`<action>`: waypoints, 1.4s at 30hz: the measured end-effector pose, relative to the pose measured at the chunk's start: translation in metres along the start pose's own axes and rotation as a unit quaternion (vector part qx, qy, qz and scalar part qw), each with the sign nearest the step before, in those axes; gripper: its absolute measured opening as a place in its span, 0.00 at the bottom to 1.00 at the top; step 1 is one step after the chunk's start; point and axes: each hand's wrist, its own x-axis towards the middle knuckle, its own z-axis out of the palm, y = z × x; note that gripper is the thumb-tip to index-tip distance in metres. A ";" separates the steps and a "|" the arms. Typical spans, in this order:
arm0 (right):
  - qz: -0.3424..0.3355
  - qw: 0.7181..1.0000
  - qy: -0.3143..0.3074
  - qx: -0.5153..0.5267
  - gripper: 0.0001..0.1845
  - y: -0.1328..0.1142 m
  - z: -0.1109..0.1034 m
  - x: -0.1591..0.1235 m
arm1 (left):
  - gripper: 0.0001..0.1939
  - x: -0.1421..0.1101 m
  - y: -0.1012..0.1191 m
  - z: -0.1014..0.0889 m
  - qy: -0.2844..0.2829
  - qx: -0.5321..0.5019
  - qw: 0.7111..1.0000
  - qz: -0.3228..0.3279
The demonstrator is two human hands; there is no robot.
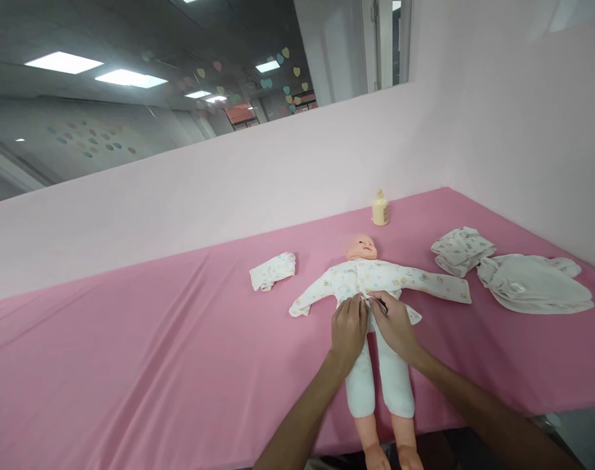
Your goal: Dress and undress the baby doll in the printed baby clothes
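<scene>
A baby doll (361, 248) lies on its back on the pink table (155, 339), head toward the wall, bare feet over the near edge. It wears a white printed shirt (400, 279) with sleeves spread wide, and white trousers (393, 378). My left hand (349, 326) and my right hand (393, 323) meet at the doll's waist. Both pinch the lower front hem of the shirt, fingers closed on the cloth.
A small cream bottle (380, 208) stands by the pink wall behind the doll's head. A folded printed cloth (273, 270) lies to the doll's left. To the right lie a folded printed garment (461, 249) and a plain white garment (535, 282).
</scene>
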 end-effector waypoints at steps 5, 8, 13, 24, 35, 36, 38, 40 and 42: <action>0.013 1.000 0.008 0.005 0.14 -0.005 -0.001 -0.001 | 0.08 0.000 0.000 0.000 0.015 -0.015 1.000 -0.002; 0.019 1.000 0.011 0.012 0.14 -0.007 -0.002 -0.001 | 0.07 0.000 0.000 -0.001 0.018 -0.015 1.000 0.002; 0.029 0.999 0.016 0.039 0.13 -0.007 -0.002 0.000 | 0.07 0.001 0.000 0.000 0.019 -0.009 0.999 0.025; 0.025 0.999 0.029 0.038 0.12 -0.007 -0.001 0.000 | 0.05 -0.001 0.001 0.003 0.048 -0.002 0.998 0.041; 0.035 0.998 0.025 0.049 0.09 -0.006 -0.001 0.000 | 0.06 -0.001 0.003 -0.002 0.026 -0.009 0.999 0.041; 0.032 0.998 0.022 0.047 0.10 -0.006 -0.002 0.000 | 0.06 -0.001 0.003 -0.002 0.022 -0.008 0.999 0.038; 0.028 0.999 0.019 0.040 0.10 -0.006 -0.002 0.000 | 0.07 -0.002 0.003 -0.002 0.020 -0.007 0.999 0.035; 0.027 0.999 0.018 0.033 0.10 -0.006 -0.002 0.000 | 0.07 -0.002 0.002 -0.002 0.021 -0.007 0.999 0.036; 0.024 0.999 0.019 0.030 0.10 -0.007 -0.003 0.000 | 0.07 -0.002 0.003 -0.002 0.019 -0.006 0.999 0.039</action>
